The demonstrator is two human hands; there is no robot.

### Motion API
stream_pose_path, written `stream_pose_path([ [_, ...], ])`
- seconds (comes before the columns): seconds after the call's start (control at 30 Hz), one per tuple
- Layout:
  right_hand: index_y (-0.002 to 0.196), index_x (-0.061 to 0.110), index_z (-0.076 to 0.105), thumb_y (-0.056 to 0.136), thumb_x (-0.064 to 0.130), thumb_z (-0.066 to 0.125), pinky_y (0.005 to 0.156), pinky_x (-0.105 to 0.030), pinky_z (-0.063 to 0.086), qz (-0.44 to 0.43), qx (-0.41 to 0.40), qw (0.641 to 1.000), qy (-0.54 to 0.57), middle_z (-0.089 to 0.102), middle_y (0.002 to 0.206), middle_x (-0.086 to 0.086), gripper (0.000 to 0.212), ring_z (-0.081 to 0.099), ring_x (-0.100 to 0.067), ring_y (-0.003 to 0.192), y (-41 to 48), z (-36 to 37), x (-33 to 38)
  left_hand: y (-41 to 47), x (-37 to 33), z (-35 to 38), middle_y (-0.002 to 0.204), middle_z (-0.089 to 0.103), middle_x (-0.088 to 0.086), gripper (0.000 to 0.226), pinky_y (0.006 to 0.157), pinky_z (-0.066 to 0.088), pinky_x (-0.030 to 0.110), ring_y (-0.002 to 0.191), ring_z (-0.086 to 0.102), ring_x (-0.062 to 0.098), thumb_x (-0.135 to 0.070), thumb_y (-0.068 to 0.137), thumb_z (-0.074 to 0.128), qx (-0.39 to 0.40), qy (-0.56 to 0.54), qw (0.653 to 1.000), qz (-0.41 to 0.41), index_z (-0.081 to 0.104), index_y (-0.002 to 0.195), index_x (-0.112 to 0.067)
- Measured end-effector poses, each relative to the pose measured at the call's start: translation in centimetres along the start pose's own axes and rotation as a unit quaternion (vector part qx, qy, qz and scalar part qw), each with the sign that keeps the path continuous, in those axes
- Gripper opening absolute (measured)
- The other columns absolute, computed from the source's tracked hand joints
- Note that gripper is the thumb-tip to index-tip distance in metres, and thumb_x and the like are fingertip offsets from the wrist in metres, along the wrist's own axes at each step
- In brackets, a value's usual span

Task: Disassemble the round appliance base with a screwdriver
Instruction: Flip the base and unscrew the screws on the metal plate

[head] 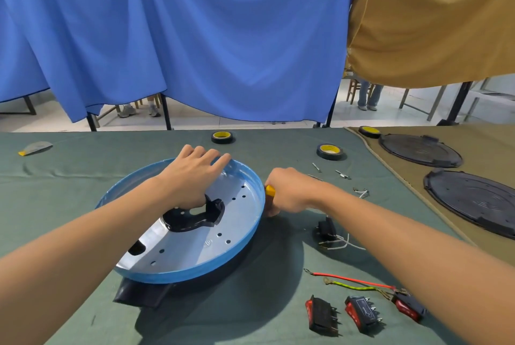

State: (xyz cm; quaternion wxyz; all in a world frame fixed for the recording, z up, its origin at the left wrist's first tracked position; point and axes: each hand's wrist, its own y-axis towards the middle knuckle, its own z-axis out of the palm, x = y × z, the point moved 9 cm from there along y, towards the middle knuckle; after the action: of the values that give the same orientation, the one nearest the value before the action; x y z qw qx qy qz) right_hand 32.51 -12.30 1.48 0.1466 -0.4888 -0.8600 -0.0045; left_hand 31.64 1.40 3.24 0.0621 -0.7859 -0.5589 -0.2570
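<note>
- Head view, the only one. Round appliance base [195,244]: blue rim, silver inside, left of centre on the green-covered counter [69,177], tilted, with a dark shadow under its near edge.
- Black bracket [195,216] at the middle of the base, partly hidden under the left wrist.
- Black piece [142,296] poking out from beneath the near rim; mostly covered, hard to identify.
- Left hand [192,174]: laid across the base, fingers [214,156] fairly straight and close together over the far rim; thumb hidden.
- Right hand [289,191]: just beside the right rim, fingers curled and clamped on the yellow handle of the screwdriver [269,191]; shaft and tip hidden behind the hand and rim, so contact with the base cannot be told.
- Right of the base: small black part [327,229] with white wires, partly behind the right forearm.
- Near right: three red-and-black rocker switches [363,314], with a red wire [351,279] and a yellow-green one running to the rightmost.
- Beyond the right hand: loose screws [343,174], too small to make out in detail.
- Far side: rolls of black tape [222,137], one at the edge of the tan cloth.
- On the tan cloth to the right: two black round plates [419,149], the nearer cut off by the frame edge.
- Far left: grey and yellow object [34,147], unclear.
- Behind the counter: blue curtain [195,38], hiding most of the room.
</note>
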Motion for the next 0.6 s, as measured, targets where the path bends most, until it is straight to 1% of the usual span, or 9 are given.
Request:
stream_pose_path([
  [0.07, 0.067, 0.018, 0.066, 0.075, 0.013, 0.075, 0.050, -0.020, 0.040, 0.017, -0.023, 1.000, 0.010, 0.065, 0.070, 0.001, 0.012, 0.057, -0.012, 0.062, 0.0, -1.8, -1.4, 0.1, 0.0, -0.2, 0.144, 0.036, 0.001, 0.086, 0.106, 0.028, 0.036, 0.124, 0.039, 0.023, -0.034, 0.081, 0.068, 0.002, -0.006, 1.000, -0.002, 0.015, 0.148, -0.022],
  [0.13, 0.066, 0.020, 0.068, 0.075, 0.010, 0.076, 0.049, -0.018, 0.041, 0.043, -0.057, 0.997, 0.020, 0.066, 0.068, 0.006, 0.016, 0.058, -0.005, 0.063, 0.0, -4.0, -3.5, 0.4, -0.1, -0.5, 0.143, 0.037, 0.001, 0.086, 0.106, 0.027, 0.036, 0.124, 0.039, 0.022, -0.037, 0.081, 0.068, 0.007, -0.012, 1.000, -0.004, 0.015, 0.148, -0.023],
  [0.17, 0.067, 0.018, 0.069, 0.075, 0.008, 0.075, 0.050, -0.021, 0.046, 0.059, -0.080, 0.995, 0.023, 0.067, 0.070, 0.004, 0.015, 0.061, -0.007, 0.064, 0.1, -5.1, -4.8, 0.6, -0.3, -0.7, 0.143, 0.037, 0.001, 0.086, 0.106, 0.027, 0.036, 0.124, 0.039, 0.022, -0.039, 0.082, 0.067, 0.008, -0.013, 1.000, -0.004, 0.015, 0.148, -0.023],
  [0.23, 0.073, 0.011, 0.072, 0.077, 0.003, 0.071, 0.062, -0.033, 0.057, 0.092, -0.128, 0.987, 0.029, 0.070, 0.076, -0.004, 0.009, 0.065, -0.016, 0.070, 0.3, -6.9, -7.5, 1.2, -0.7, -1.0, 0.142, 0.038, 0.002, 0.085, 0.105, 0.027, 0.037, 0.123, 0.040, 0.023, -0.039, 0.082, 0.066, 0.009, -0.014, 1.000, -0.004, 0.015, 0.148, -0.022],
  [0.27, 0.074, 0.010, 0.072, 0.078, 0.002, 0.070, 0.066, -0.037, 0.058, 0.107, -0.148, 0.983, 0.033, 0.069, 0.078, -0.005, 0.009, 0.065, -0.017, 0.073, 0.4, -7.5, -8.7, 1.6, -1.0, -1.1, 0.141, 0.039, 0.003, 0.085, 0.104, 0.027, 0.037, 0.122, 0.040, 0.024, -0.039, 0.082, 0.065, 0.012, -0.012, 1.000, -0.004, 0.015, 0.148, -0.022],
  [0.37, 0.068, 0.015, 0.069, 0.080, 0.002, 0.072, 0.060, -0.030, 0.050, 0.141, -0.194, 0.969, 0.051, 0.065, 0.076, -0.004, 0.017, 0.061, -0.016, 0.073, 0.7, -8.2, -11.7, 2.7, -1.6, -1.1, 0.139, 0.040, 0.004, 0.085, 0.105, 0.027, 0.039, 0.122, 0.041, 0.025, -0.043, 0.082, 0.065, 0.025, -0.010, 1.000, -0.007, 0.016, 0.147, -0.020],
  [0.47, 0.070, 0.015, 0.070, 0.079, 0.002, 0.071, 0.065, -0.033, 0.053, 0.171, -0.214, 0.959, 0.066, 0.067, 0.081, -0.008, 0.016, 0.063, -0.023, 0.078, 1.3, -7.9, -13.7, 3.7, -2.0, -1.1, 0.135, 0.042, 0.006, 0.086, 0.103, 0.028, 0.040, 0.120, 0.042, 0.027, -0.048, 0.080, 0.066, 0.031, -0.008, 0.999, -0.010, 0.018, 0.146, -0.019],
  [0.6, 0.074, 0.016, 0.069, 0.078, 0.002, 0.067, 0.071, -0.038, 0.056, 0.192, -0.216, 0.956, 0.053, 0.066, 0.086, -0.010, 0.015, 0.061, -0.028, 0.080, 2.4, -6.5, -14.6, 4.5, -2.3, -0.7, 0.133, 0.042, 0.009, 0.088, 0.103, 0.029, 0.041, 0.119, 0.041, 0.030, -0.049, 0.078, 0.066, 0.043, -0.006, 0.999, -0.016, 0.019, 0.146, -0.017],
])
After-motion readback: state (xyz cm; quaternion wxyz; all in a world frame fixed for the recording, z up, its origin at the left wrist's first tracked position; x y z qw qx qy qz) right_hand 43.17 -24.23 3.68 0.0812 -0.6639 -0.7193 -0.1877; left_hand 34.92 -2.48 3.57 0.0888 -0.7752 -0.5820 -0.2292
